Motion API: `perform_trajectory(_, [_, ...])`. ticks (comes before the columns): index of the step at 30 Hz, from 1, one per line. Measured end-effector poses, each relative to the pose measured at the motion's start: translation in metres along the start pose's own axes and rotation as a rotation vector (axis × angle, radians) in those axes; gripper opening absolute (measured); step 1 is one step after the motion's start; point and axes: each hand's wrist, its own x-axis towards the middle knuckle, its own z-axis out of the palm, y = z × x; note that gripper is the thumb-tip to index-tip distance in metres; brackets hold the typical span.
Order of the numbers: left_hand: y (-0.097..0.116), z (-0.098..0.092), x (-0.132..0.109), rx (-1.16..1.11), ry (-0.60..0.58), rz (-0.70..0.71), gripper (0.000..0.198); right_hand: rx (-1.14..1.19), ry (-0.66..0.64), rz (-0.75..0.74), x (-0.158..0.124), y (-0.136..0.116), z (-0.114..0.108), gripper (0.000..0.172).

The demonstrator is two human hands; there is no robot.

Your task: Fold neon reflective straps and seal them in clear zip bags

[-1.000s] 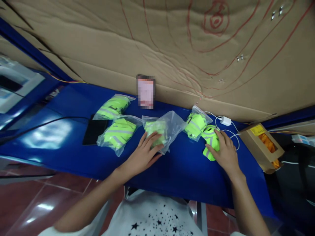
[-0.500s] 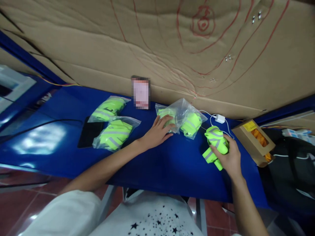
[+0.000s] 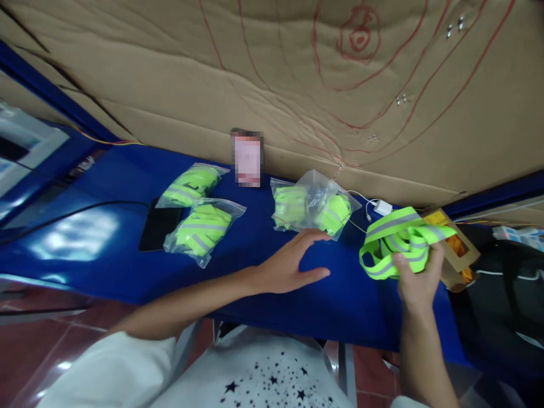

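Observation:
My right hand [image 3: 423,277] grips a loosely bundled neon yellow-green reflective strap [image 3: 397,246] with grey stripes; loops of it hang out to the left. My left hand [image 3: 297,263] is over the table with thumb and fingers apart and nothing between them. Just beyond its fingertips lies a clear plastic bag [image 3: 335,218] with a yellow-green strap inside. Beside that sits another bagged strap [image 3: 289,205], and a crumpled clear bag [image 3: 313,187] overlaps the two. Farther left lie two more bagged straps, one bag [image 3: 191,186] behind the other [image 3: 206,229].
A phone [image 3: 247,158] leans against the cardboard wall [image 3: 170,85]. A black flat device [image 3: 157,226] lies partly under the left bags. At the right are a white charger [image 3: 382,207] with cable and a cardboard box [image 3: 465,255] with orange contents. The table [image 3: 263,309] is blue.
My left hand has left the bagged strap and moved right and nearer to me, opening. My right hand has lifted the strap rightward, and its loops have spread out.

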Motion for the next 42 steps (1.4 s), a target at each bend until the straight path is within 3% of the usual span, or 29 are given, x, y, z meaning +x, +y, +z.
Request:
perform_trajectory(2, [0.004, 0.020, 0.008, -0.365, -0.025, -0.152, 0.076, -0.085, -0.002, -0.112, -0.012, -0.020, 0.013, 0.074])
perform_trajectory(5, [0.005, 0.044, 0.019, -0.752, 0.035, -0.346, 0.085, -0.186, -0.259, -0.381, -0.030, -0.047, 0.032, 0.071])
perform_trajectory(8, [0.003, 0.050, 0.021, -0.857, 0.207, -0.460, 0.070, -0.241, -0.557, -0.547, -0.042, -0.060, 0.040, 0.088])
perform_trajectory(10, [0.001, 0.045, 0.016, -0.884, 0.301, -0.512, 0.063, -0.216, -0.627, -0.520, -0.044, -0.058, 0.036, 0.097])
perform_trajectory(14, [-0.004, 0.030, -0.004, -0.944, 0.358, -0.563, 0.062, -0.206, -0.544, -0.359, -0.036, -0.041, 0.023, 0.065])
perform_trajectory(19, [-0.002, 0.017, -0.032, -0.975, 0.390, -0.595, 0.064, -0.443, -0.460, -0.411, -0.011, -0.017, 0.010, 0.033])
perform_trajectory(24, [0.000, 0.010, -0.050, -0.990, 0.383, -0.534, 0.069, -0.720, -0.089, -0.299, 0.007, -0.022, 0.000, 0.030])
perform_trajectory(27, [-0.002, 0.011, -0.057, -0.967, 0.412, -0.514, 0.065, -0.626, -0.058, -0.295, 0.003, -0.045, 0.003, 0.030])
perform_trajectory(29, [-0.005, 0.014, -0.061, -0.955, 0.442, -0.540, 0.067, -0.424, -0.178, -0.326, -0.008, -0.065, 0.012, 0.025])
perform_trajectory(31, [-0.010, 0.018, -0.065, -0.942, 0.454, -0.568, 0.074, -0.195, -0.407, -0.353, -0.022, -0.085, 0.024, 0.023])
perform_trajectory(34, [-0.016, 0.024, -0.071, -0.894, 0.433, -0.554, 0.085, -0.055, -0.728, -0.382, -0.044, -0.105, 0.048, 0.042])
perform_trajectory(36, [-0.020, 0.028, -0.075, -0.871, 0.425, -0.525, 0.088, -0.093, -0.804, -0.360, -0.053, -0.111, 0.063, 0.059])
perform_trajectory(39, [-0.023, 0.033, -0.080, -0.889, 0.433, -0.491, 0.089, -0.089, -0.849, -0.266, -0.058, -0.112, 0.079, 0.072])
perform_trajectory(42, [-0.025, 0.033, -0.084, -0.885, 0.402, -0.441, 0.096, -0.019, -0.873, -0.222, -0.059, -0.110, 0.083, 0.072])
